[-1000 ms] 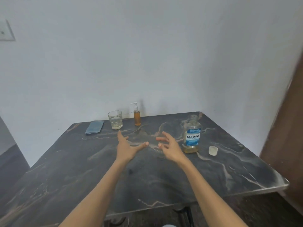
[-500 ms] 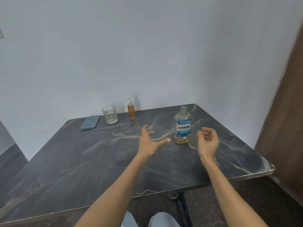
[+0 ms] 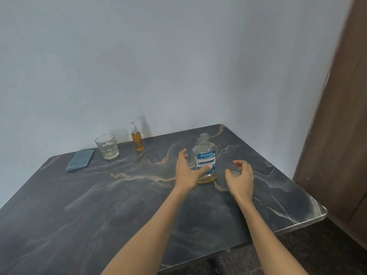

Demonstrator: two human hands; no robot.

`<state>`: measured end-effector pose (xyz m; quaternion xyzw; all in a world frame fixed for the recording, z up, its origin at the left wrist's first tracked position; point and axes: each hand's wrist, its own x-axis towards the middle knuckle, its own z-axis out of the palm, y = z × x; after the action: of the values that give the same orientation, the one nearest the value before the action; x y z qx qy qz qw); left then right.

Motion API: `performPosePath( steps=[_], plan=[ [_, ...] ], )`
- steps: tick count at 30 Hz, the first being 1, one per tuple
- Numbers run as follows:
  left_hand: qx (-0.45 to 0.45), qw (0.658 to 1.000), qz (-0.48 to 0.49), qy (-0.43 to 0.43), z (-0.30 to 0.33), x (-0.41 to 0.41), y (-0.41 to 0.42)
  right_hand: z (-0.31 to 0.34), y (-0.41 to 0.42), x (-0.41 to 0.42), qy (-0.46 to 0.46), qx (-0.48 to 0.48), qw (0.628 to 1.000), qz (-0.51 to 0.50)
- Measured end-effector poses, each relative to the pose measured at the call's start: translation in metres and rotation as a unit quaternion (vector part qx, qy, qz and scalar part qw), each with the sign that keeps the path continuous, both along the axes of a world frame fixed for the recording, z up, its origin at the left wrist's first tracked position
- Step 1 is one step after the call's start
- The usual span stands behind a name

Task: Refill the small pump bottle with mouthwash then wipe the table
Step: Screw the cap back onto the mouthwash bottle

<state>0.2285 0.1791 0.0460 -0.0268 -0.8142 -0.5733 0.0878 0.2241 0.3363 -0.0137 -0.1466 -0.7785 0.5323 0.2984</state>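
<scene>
An uncapped clear mouthwash bottle (image 3: 205, 155) with a blue label and a little amber liquid stands on the dark marble table (image 3: 119, 195). My left hand (image 3: 187, 169) is spread open at the bottle's left side, and its thumb lies across the label. My right hand (image 3: 241, 176) hovers to the right of the bottle, fingers loosely curled over the pale cap (image 3: 235, 173), which is mostly hidden. The small pump bottle (image 3: 137, 138) with orange liquid stands near the back wall. A folded blue cloth (image 3: 80, 159) lies at the back left.
A clear drinking glass (image 3: 107, 146) stands between the cloth and the pump bottle. The wall runs close behind the table. A brown door (image 3: 341, 135) is at the right, past the table's right corner (image 3: 321, 212).
Both hands have moved right from the table's middle toward the mouthwash bottle. The left thumb now reaches its label, and the right hand has come down over the cap.
</scene>
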Motion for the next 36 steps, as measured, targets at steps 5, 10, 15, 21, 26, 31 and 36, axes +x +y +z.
performPosePath(
  steps=[5, 10, 15, 21, 26, 31, 36],
  plan=[
    [0.023, 1.0, -0.003, 0.001, -0.003, -0.012, 0.013, -0.004, 0.001, -0.001, -0.051, 0.059, 0.996, 0.039],
    [0.042, 0.999, -0.013, 0.002, -0.005, -0.017, 0.021, -0.003, 0.0, 0.002, -0.058, 0.088, 0.993, 0.05],
    [0.054, 0.998, -0.01, 0.009, -0.013, -0.016, 0.021, -0.005, -0.001, 0.007, -0.056, 0.108, 0.991, 0.051],
    [0.044, 0.998, -0.042, 0.012, -0.018, -0.014, 0.013, -0.005, -0.001, 0.01, -0.037, 0.102, 0.993, 0.041],
    [0.032, 0.998, -0.061, 0.014, -0.018, -0.013, 0.014, 0.003, -0.004, 0.016, 0.066, -0.019, 0.998, -0.008],
    [0.042, 0.997, -0.071, 0.005, -0.017, -0.007, 0.014, 0.021, -0.005, 0.018, 0.116, -0.134, 0.984, -0.026],
    [0.047, 0.996, -0.078, 0.013, -0.017, -0.002, 0.012, 0.092, -0.002, 0.01, 0.127, -0.114, 0.981, 0.095]
  ],
)
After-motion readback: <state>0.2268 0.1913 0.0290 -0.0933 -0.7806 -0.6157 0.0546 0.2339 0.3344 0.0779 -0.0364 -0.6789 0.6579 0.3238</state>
